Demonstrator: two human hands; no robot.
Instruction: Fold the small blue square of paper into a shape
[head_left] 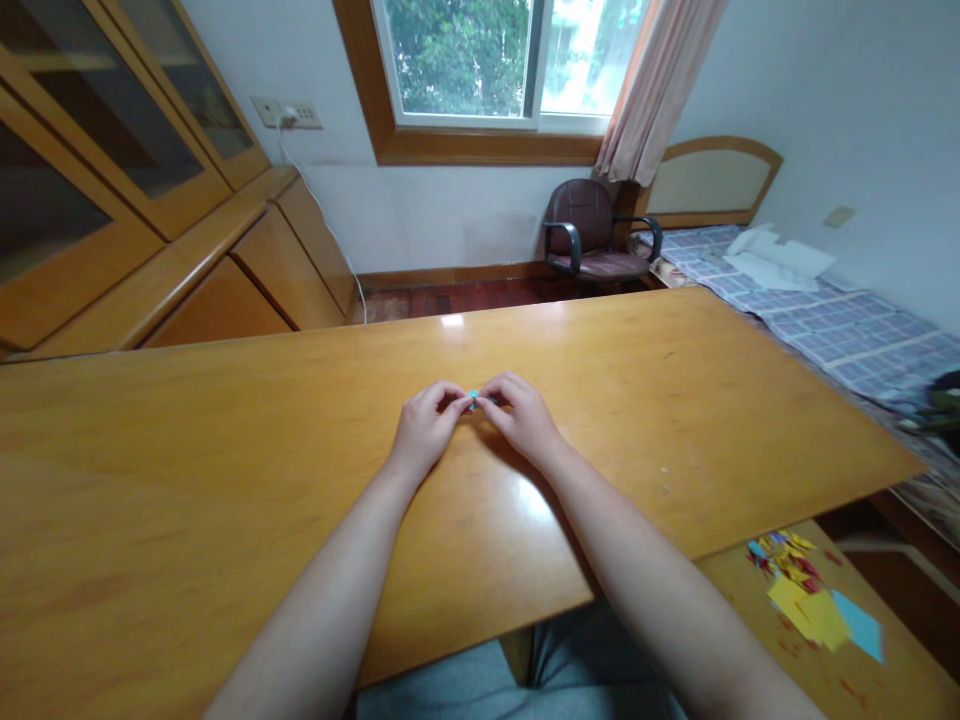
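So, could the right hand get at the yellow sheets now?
Probably yes, once free: the right hand pinches a small blue piece, but the yellow sheets lie mostly uncovered on the lower surface.

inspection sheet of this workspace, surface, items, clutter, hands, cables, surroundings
Surface: wooden table, a few small specks toward the right.
Job's things: small light-blue piece, mostly hidden; its shape cannot be told.
Clutter: small folded pieces, mostly yellow and red, beside flat yellow sheets and a blue sheet, on a lower surface at right.
Hands: left hand and right hand pinch the light-blue piece between them.
Cables: white cord hangs from a wall socket.
Surroundings: cabinet left, window and chair ahead, bed right.
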